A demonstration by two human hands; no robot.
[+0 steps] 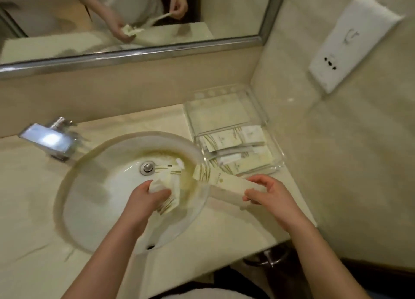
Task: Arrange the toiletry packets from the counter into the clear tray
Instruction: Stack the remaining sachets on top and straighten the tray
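Head view: left hand (149, 194) closed around a bunch of cream packets (169, 189) above the sink (89, 186); right hand (265, 192) pinching one end of a long packet (221, 180) over the counter (29, 209), just beside the clear tray (277, 148) already holding several packets

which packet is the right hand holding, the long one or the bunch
The long packet: right hand pinches its near end. The bunch of packets sits in the left hand.
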